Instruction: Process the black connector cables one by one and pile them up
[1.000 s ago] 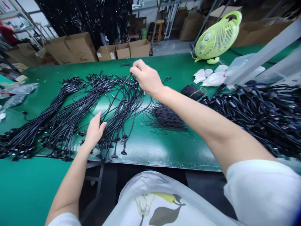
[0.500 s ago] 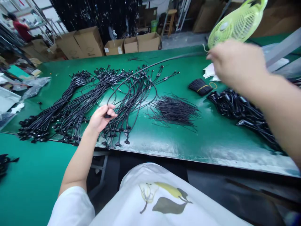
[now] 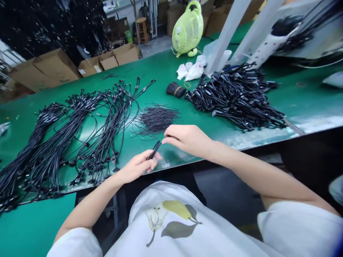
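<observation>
My left hand [image 3: 141,164] is closed around a folded black cable [image 3: 154,149], held in front of my body over the near table edge. The thumb and fingers of my right hand [image 3: 184,138] pinch together at the cable's upper end, though the exact grip is too small to make out. Just beyond lies a loose pile of thin black ties [image 3: 158,119]. A second bunch of ties [image 3: 175,90], bound with a yellow band, sits behind it. Straight black cables [image 3: 107,128] with connectors are spread in groups to the left.
A large heap of folded black cables [image 3: 235,100] covers the right side of the green table [image 3: 163,76]. Behind it rise slanted grey posts [image 3: 223,35]. A light green fan [image 3: 188,30] and crumpled white paper [image 3: 191,69] stand farther back. Cardboard boxes [image 3: 125,54] line the far side.
The cable stretched between my hands is now folded in my left hand. My right hand came down from the upper right to meet it. The view has turned right.
</observation>
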The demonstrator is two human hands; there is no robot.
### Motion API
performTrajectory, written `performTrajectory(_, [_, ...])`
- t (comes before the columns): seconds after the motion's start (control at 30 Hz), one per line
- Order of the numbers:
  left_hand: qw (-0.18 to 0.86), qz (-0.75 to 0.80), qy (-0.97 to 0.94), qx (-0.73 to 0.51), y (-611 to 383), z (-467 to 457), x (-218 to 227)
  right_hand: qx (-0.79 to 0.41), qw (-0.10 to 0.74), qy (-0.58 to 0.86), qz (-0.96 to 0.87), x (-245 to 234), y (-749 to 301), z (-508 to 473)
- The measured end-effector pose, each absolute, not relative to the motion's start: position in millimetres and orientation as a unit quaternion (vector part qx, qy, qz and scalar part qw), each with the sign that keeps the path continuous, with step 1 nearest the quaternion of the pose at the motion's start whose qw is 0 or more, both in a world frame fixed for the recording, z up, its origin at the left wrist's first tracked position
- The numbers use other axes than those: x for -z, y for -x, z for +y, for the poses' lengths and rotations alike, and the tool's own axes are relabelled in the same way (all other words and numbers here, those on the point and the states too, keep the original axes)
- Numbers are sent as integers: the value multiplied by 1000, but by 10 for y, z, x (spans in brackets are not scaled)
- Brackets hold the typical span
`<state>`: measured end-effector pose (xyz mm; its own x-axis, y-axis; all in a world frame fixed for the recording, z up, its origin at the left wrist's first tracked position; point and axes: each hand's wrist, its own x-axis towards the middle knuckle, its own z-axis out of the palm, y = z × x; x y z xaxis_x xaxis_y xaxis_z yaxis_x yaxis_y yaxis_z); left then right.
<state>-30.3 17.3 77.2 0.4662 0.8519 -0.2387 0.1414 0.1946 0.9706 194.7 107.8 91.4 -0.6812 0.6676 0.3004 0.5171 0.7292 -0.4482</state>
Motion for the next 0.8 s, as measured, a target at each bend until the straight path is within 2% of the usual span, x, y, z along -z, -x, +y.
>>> performTrajectory(0.1, [721, 418, -454, -314, 375, 124, -794, -253, 204, 347, -880, -630, -2315, 1245])
performTrajectory(0.17, [751, 396, -383, -366, 502, 91, -831, -271, 208, 363, -867, -391, -2557, 1259])
performTrajectory(0.3, [718, 357, -227, -553, 690, 57, -889, -272, 250, 397, -840, -3, -2859, 1099])
performTrajectory(0.4, [703, 352, -159, -597, 700, 63, -867, -256, 270, 427, -824, 130, -2900, 1002])
performTrajectory(0.53, [708, 396, -240, -533, 771, 2, -783, -226, 305, 467, -798, 178, -2922, 1059])
performTrajectory(0.63, [689, 497, -376, -370, 936, -106, -716, -198, 312, 487, -791, 176, -2986, 1119])
performTrajectory(0.73, [617, 592, -484, -188, 1090, -193, -665, -179, 286, 483, -808, 151, -3021, 1109])
performTrajectory(0.8, [593, 608, -504, -157, 1145, -227, -650, -172, 267, 477, -819, 126, -3006, 1073])
